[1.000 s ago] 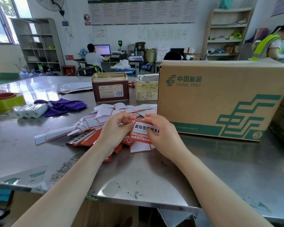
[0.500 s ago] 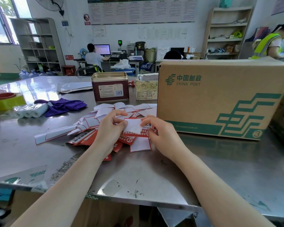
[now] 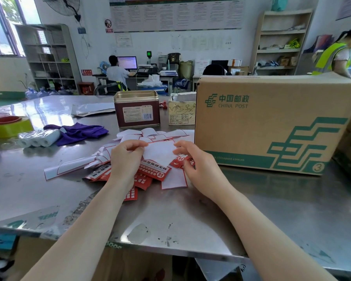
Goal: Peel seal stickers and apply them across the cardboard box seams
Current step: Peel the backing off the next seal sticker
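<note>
Our left hand [image 3: 126, 159] and right hand [image 3: 193, 161] pinch one sticker [image 3: 159, 154] over the pile, mid-worktop, just beside the box [image 3: 261, 122]. If we peel carelessly, it may tear or fold on itself.

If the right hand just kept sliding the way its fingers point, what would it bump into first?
Probably the left hand. The right hand points leftward across the white backing paper that both pinch; depth is hard to judge.
</note>
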Demonstrator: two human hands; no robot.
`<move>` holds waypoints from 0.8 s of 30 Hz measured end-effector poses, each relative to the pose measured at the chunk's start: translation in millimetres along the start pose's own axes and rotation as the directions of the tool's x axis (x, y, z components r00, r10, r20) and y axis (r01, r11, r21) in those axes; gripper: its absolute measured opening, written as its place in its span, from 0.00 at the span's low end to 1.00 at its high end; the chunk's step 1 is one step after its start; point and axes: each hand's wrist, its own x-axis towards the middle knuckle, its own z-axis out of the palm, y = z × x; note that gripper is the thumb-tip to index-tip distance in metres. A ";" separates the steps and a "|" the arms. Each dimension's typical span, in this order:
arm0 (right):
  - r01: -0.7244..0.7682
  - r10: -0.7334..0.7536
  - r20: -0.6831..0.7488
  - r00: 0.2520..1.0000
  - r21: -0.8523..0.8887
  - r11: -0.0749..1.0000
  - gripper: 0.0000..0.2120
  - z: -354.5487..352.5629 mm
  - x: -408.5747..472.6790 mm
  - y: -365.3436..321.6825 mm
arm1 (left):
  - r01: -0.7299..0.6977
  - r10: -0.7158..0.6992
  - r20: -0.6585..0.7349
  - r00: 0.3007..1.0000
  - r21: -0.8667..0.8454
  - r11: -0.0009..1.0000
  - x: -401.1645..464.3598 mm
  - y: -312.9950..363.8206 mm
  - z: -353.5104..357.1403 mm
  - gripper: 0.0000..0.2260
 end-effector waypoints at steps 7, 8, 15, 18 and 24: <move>-0.028 0.027 -0.040 0.999 -0.003 1.000 0.21 -1.5 1.1 2.1 | -0.119 0.154 -0.228 0.961 0.163 0.979 2.2 3.6 -10.4 0.11; -0.032 0.031 -0.059 0.998 -0.002 0.999 0.22 -1.7 1.4 2.5 | -0.143 0.200 -0.268 0.942 0.217 0.966 2.8 4.1 -12.8 0.12; -0.066 0.066 -0.087 0.994 0.008 0.998 0.21 -3.7 1.0 3.7 | -0.221 0.334 -0.067 0.940 0.626 0.748 4.5 -6.8 -10.1 0.15; -0.065 0.065 -0.083 0.994 0.004 0.998 0.22 -4.3 0.8 2.8 | -0.144 0.209 0.030 0.977 0.819 0.555 12.2 -16.1 -9.6 0.22; -0.057 0.057 -0.075 0.996 -0.009 0.998 0.23 -4.0 0.8 2.7 | -0.279 0.244 0.167 0.955 0.783 0.555 6.4 -11.1 -10.2 0.28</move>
